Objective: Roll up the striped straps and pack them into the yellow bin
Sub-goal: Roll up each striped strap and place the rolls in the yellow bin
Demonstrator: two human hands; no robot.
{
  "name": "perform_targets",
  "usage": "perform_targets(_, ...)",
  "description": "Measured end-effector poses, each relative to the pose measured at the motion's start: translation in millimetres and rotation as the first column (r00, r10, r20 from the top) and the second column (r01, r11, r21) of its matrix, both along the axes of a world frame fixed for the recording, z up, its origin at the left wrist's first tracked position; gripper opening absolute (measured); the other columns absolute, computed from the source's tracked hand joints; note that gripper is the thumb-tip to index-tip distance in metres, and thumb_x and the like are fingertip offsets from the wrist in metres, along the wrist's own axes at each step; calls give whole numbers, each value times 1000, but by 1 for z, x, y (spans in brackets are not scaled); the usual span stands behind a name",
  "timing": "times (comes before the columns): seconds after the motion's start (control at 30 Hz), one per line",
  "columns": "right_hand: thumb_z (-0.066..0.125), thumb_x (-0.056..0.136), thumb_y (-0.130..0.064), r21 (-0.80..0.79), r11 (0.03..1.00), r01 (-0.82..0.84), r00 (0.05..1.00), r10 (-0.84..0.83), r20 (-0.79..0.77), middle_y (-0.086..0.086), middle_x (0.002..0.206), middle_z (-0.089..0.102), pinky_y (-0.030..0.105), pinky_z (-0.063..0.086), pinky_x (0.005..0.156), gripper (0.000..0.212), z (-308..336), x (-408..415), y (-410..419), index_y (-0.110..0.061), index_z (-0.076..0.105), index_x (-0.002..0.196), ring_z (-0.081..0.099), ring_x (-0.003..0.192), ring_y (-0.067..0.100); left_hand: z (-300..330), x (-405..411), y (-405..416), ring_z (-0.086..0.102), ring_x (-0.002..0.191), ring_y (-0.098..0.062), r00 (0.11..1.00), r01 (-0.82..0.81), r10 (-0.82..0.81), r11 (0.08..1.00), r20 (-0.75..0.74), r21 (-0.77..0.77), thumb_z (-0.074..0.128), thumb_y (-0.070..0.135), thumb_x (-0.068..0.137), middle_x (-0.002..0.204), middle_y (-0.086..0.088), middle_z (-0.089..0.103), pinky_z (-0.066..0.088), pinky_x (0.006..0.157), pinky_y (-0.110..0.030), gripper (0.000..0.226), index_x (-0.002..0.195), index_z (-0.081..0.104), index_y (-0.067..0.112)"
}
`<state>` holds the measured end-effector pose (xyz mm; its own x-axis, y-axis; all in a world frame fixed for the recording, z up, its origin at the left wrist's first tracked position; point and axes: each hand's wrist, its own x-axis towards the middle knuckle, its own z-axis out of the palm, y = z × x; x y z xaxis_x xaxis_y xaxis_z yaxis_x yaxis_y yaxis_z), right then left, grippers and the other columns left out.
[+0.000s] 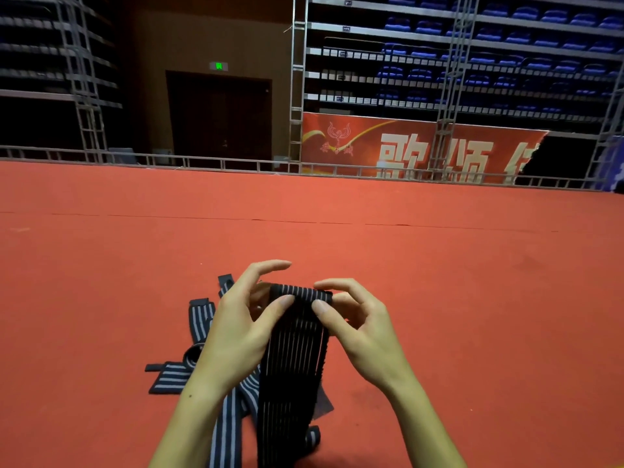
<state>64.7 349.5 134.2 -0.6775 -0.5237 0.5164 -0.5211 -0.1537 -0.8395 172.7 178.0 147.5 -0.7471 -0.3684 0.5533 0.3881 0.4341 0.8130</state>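
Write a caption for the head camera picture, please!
Both hands, left and right, pinch the black striped strap above the red carpet.

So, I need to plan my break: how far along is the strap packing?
Early. No finished roll or bin is in view. Both hands, left and right, are starting a roll at the top of the black strap. Loose straps still lie on the carpet.

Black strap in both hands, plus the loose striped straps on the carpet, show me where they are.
black strap [292, 359]: head view, middle of its hanging length.
loose striped straps [170, 376]: head view, flat end left of the wrist.
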Motion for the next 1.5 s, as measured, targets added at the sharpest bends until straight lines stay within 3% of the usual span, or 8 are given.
perform_targets(0.23, 73, 100, -3, -84, 996, -16, 1000, 15, -5, 0, 92, 75, 36, 56, 76, 22, 0, 10, -1, -19, 71, 115, 69, 84, 13, -4, 9, -2, 76, 100, -26, 999, 26, -24, 998, 29, -55, 70, 26, 105, 101, -8, 76, 61, 93, -55, 39, 141, 60, 37)
perform_targets(0.4, 71, 97, 5, -98, 995, -19, 1000, 19, -1, -3, 96, 75, 26, 52, 77, 33, -2, 17, -4, -26, 71, 105, 67, 85, 12, -10, 13, -6, 69, 101, -47, 999, 28, -26, 998, 35, -52, 65, 57, 101, 102, -27, 71, 55, 88, -70, 41, 136, 66, 35)
perform_targets(0.57, 71, 98, 4, -131, 991, -4, 1000, 4, -1, -2, 99, 75, 24, 52, 78, 30, -2, 24, -6, -26, 71, 99, 68, 90, 11, -9, 18, -2, 75, 96, -29, 999, 37, -37, 998, 15, -52, 73, 35, 104, 101, -5, 79, 59, 88, -62, 18, 121, 75, 31)
perform_targets(0.67, 72, 98, 3, -126, 992, -20, 999, 26, 45, -1, 102, 76, 26, 53, 78, 37, -2, 26, -2, -29, 69, 116, 68, 88, 11, -9, 22, -2, 76, 100, -23, 1000, 14, -13, 998, 14, -60, 74, 23, 101, 107, 1, 80, 61, 89, -50, 16, 115, 77, 30)
perform_targets(0.83, 79, 99, -21, -54, 999, -9, 999, 12, 45, 4, 102, 80, 44, 58, 81, 19, -2, 28, 2, -29, 73, 115, 75, 93, 27, -10, 27, -3, 76, 109, -18, 999, 31, -30, 996, 15, -83, 73, 13, 101, 109, 4, 80, 57, 90, -25, 22, 110, 76, 33)
perform_targets(1.13, 77, 97, -3, -118, 993, -10, 999, 14, 34, 2, 103, 79, 36, 56, 81, 26, -5, 31, 0, -27, 73, 107, 74, 95, 18, -19, 25, 0, 76, 107, -20, 995, 32, -40, 996, 87, 89, 74, 45, 100, 109, -3, 80, 57, 102, -57, 24, 119, 75, 30)
perform_targets(1.37, 74, 96, 5, -167, 984, 56, 998, -49, 46, -1, 107, 78, 25, 55, 81, 37, -9, 33, -6, -31, 74, 103, 74, 100, 15, -23, 13, 11, 76, 103, -15, 1000, -15, 14, 995, 14, 97, 67, 40, 97, 105, 2, 80, 60, 94, -44, 10, 104, 74, 39)
perform_targets(1.5, 74, 100, -9, -146, 983, 114, 991, -102, 87, -9, 118, 78, 29, 59, 89, 40, -15, 33, -6, -35, 71, 130, 75, 106, 16, -23, 10, 11, 74, 109, -15, 998, -60, 60, 997, 7, 50, 62, 38, 102, 110, 7, 78, 57, 96, -45, 15, 114, 70, 34)
